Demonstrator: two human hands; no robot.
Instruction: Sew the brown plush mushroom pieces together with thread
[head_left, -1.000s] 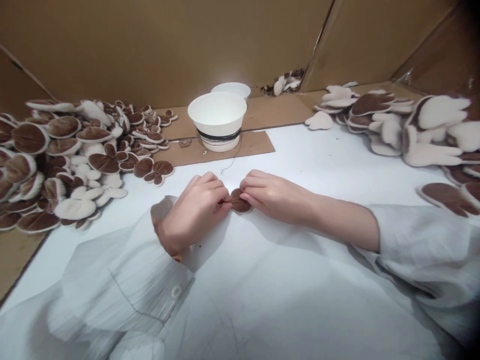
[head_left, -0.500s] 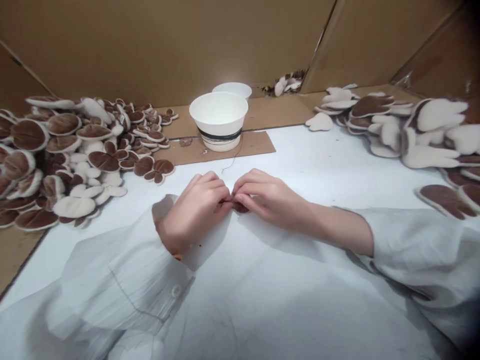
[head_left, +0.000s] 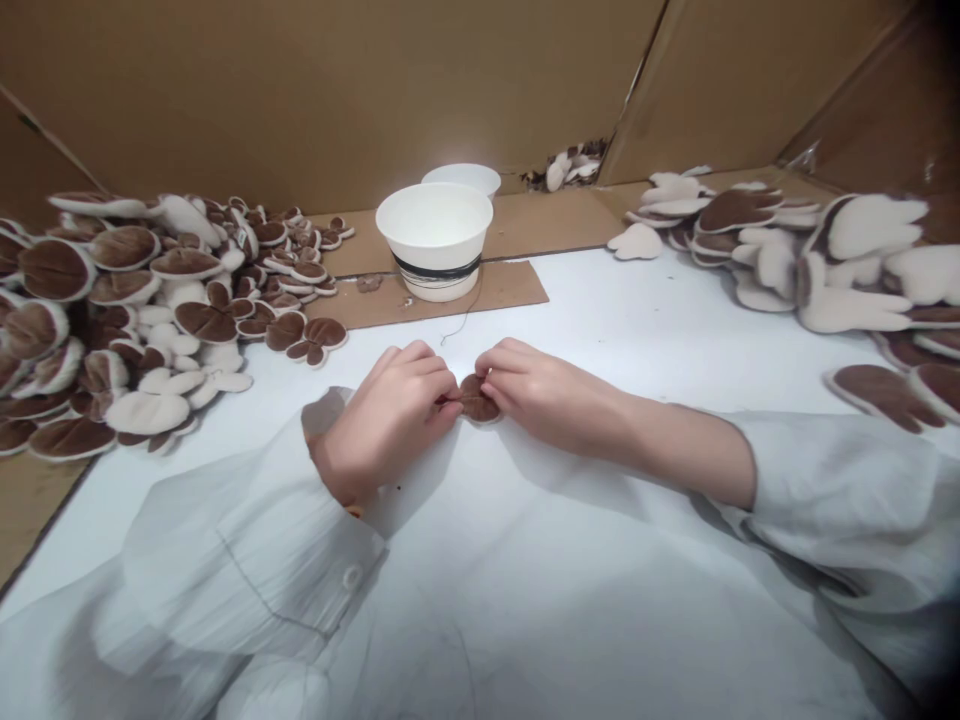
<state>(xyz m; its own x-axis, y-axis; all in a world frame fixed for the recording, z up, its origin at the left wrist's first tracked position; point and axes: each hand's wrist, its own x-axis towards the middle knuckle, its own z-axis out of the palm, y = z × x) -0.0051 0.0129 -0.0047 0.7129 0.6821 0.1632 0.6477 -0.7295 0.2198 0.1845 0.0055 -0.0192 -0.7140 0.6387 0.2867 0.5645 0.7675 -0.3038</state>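
Note:
Between my two hands lies a small brown plush piece (head_left: pixel 478 402) with a pale edge, low over the white tabletop. My left hand (head_left: pixel 397 415) pinches its left side with thumb and forefinger. On its right side the fingers of my right hand (head_left: pixel 547 400) are closed at the upper edge of the brown fabric. Part of the piece is hidden by the fingertips, and any needle or thread in them is too small to make out.
A white bowl (head_left: pixel 435 240) wound with black thread stands on a cardboard strip (head_left: pixel 517 285), a second bowl (head_left: pixel 480 180) behind it. Brown and cream plush pieces pile up at left (head_left: pixel 150 410) and right (head_left: pixel 855 290). Cardboard walls (head_left: pixel 337 100) enclose the back.
My right hand has shifted slightly right, away from my left hand, and more of the brown plush piece shows between them. My left hand stays almost still.

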